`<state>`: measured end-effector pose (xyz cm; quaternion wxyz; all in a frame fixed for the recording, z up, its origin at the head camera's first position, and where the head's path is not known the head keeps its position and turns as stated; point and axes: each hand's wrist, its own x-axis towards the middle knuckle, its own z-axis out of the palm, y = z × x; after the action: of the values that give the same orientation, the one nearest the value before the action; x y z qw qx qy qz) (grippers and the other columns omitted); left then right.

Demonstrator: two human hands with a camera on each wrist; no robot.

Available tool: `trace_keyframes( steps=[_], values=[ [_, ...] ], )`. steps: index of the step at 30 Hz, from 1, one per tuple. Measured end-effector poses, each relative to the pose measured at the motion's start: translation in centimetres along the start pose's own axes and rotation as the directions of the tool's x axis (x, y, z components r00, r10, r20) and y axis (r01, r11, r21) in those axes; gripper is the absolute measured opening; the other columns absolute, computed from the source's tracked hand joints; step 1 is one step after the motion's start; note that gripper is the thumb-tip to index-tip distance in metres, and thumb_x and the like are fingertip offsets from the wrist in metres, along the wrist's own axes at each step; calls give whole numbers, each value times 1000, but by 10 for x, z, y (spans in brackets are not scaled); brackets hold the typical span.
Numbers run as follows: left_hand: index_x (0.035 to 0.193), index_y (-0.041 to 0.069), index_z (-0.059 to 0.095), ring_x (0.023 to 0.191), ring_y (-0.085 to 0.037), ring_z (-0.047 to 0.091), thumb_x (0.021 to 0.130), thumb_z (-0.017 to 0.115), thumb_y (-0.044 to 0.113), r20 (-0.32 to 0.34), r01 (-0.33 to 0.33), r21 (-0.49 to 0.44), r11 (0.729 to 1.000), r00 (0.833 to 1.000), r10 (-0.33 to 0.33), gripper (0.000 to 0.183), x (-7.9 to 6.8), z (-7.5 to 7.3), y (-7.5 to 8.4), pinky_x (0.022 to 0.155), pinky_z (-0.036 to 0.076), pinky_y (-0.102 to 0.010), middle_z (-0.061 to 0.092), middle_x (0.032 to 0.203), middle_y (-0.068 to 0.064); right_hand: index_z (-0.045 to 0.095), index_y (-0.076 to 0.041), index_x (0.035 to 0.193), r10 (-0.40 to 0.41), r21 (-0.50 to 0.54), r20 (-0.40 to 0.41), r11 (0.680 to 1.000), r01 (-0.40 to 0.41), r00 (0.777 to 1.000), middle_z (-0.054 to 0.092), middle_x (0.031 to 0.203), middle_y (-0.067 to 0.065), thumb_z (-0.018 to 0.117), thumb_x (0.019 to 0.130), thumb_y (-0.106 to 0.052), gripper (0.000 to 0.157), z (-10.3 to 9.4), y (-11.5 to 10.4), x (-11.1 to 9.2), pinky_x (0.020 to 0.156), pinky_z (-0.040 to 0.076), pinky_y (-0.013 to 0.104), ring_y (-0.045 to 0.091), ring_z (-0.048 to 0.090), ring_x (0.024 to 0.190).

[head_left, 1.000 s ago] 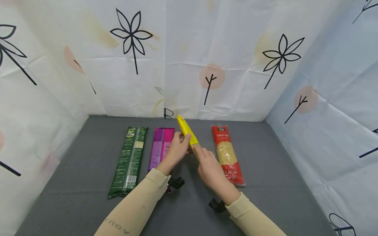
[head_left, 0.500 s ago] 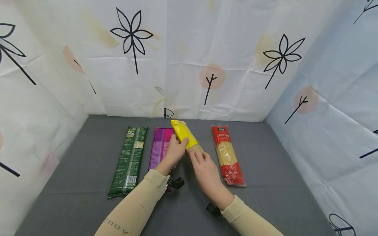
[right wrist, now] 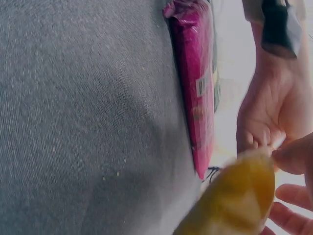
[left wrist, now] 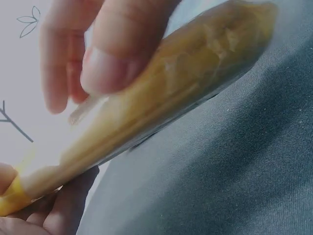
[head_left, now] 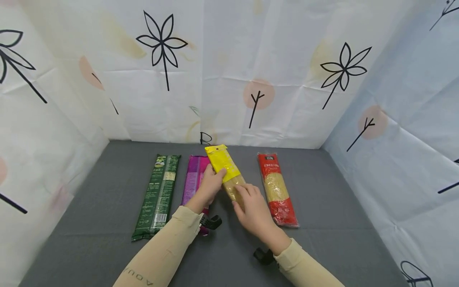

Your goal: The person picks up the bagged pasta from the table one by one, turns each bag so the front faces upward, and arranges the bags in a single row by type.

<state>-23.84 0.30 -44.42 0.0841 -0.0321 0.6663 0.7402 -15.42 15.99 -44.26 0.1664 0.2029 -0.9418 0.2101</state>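
A yellow pack of spaghetti (head_left: 224,165) with a clear lower half is held at a slant over the table, in the middle of the head view. My left hand (head_left: 209,185) grips its left edge, thumb on the upper face and fingers hidden underneath. At the clear part, the fingers of my right hand (head_left: 254,207) lie loosely extended against the surface. In the left wrist view the clear pack (left wrist: 146,98) runs diagonally, with the right fingers (left wrist: 110,68) over it. The right wrist view shows the pack's blurred end (right wrist: 239,196) beside the right fingertips.
On the grey table (head_left: 322,223) lie a green pack (head_left: 157,195) and a purple pack (head_left: 191,179) at left, the purple one partly behind my left arm. A red pack (head_left: 277,189) lies to the right. A patterned white cloth (head_left: 222,59) walls the back and sides.
The yellow pack has turned from nearly edge-on to showing its broad face. My right hand drew back toward the left, then shifted down along the clear part. The left hand keeps its grip.
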Motion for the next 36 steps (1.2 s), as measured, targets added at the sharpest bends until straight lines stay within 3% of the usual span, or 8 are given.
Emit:
trace_keyframes(
  steps=[4,8,10,16,19,25,32,36],
  values=[
    [132,2,38,99,-29,63,101,50,18,4,10,-39,999,1000,-10,37,1,-4,-2,78,56,-41,56,121,-20,59,-9,126,91,132,21,987,-93,996,54,115,4,71,88,-25,43,-1,9,0,88,49,38,19,52,103],
    [132,4,41,96,-29,64,102,50,20,27,10,-28,1000,1000,-9,35,2,-9,-2,77,56,-41,58,118,-19,55,-11,131,234,314,125,912,-263,964,52,117,4,67,93,-28,44,-2,17,-1,85,52,35,16,56,102],
    [133,5,42,96,-28,64,102,50,21,48,10,-26,1000,999,-8,36,2,-10,-1,78,56,-41,58,117,-19,51,-13,134,293,409,201,842,-352,935,52,118,4,65,94,-33,47,-3,19,-1,80,54,35,17,58,101],
    [134,6,42,98,-28,64,103,49,24,107,10,-31,999,994,-7,37,2,-13,-1,82,55,-41,60,117,-18,42,-10,141,346,638,430,537,-552,834,60,118,12,60,96,-39,57,-6,21,-1,71,56,41,26,64,95],
    [133,6,42,97,-28,64,103,48,24,127,13,-21,1000,992,-10,36,2,-14,-2,80,55,-41,60,117,-19,38,-9,142,330,671,494,444,-594,804,63,113,15,58,97,-36,57,-5,19,-1,70,56,42,26,66,89],
    [134,8,42,95,-27,63,103,49,26,148,15,50,999,989,-22,36,3,-15,-8,76,55,-38,58,118,-18,34,-5,143,311,686,494,434,-584,812,63,109,17,57,99,-31,56,2,18,-3,69,57,41,24,66,87],
    [133,10,45,100,-24,59,101,52,29,119,-30,159,987,993,11,37,1,-14,-8,86,52,-40,57,118,-12,31,2,143,314,689,479,444,-573,820,61,106,20,56,100,-18,53,-21,-4,2,71,56,42,26,65,89],
    [131,11,48,97,-23,60,100,55,29,94,-58,215,975,995,38,37,1,-13,-9,84,53,-40,59,115,-10,30,2,143,325,698,468,435,-569,822,59,106,21,56,100,-17,53,-17,-1,2,70,56,43,27,65,87]
  ],
)
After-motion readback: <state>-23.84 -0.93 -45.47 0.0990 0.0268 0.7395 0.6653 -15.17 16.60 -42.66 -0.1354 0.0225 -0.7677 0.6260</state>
